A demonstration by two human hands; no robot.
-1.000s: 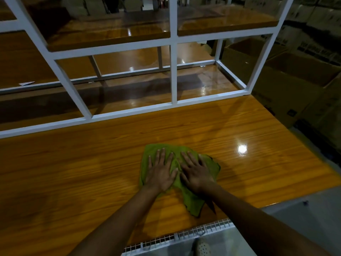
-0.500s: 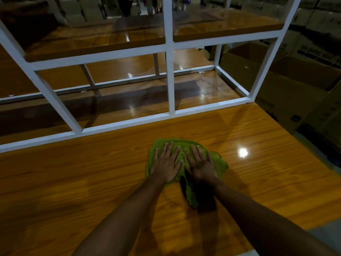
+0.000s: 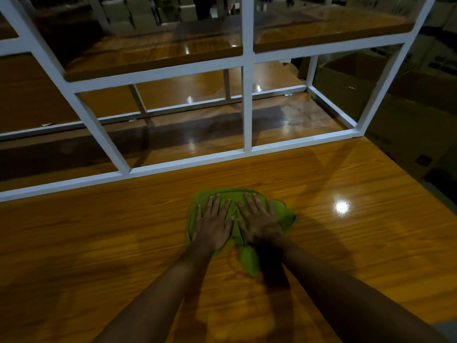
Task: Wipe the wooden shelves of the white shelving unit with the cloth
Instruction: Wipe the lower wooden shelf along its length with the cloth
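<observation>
A green cloth point(image 3: 284, 215) lies flat on the glossy wooden shelf point(image 3: 99, 243) in front of me. My left hand point(image 3: 214, 222) presses on the cloth's left half with straight, spread fingers. Beside it, my right hand point(image 3: 259, 220) lies flat on the right half, fingers straight too. A tail of the cloth trails toward me between my wrists. Behind the cloth rises the white frame point(image 3: 247, 107) of the shelving unit, with more wooden shelves point(image 3: 160, 52) inside it.
The shelf's right edge drops off near cardboard boxes point(image 3: 408, 115) on the right. A bright lamp reflection point(image 3: 342, 207) shines on the wood right of the cloth. The white bottom rail point(image 3: 188, 162) runs across just beyond my fingertips.
Both hands have pushed the cloth forward across the shelf, away from the near edge and closer to the white rail. The view has moved forward with them.
</observation>
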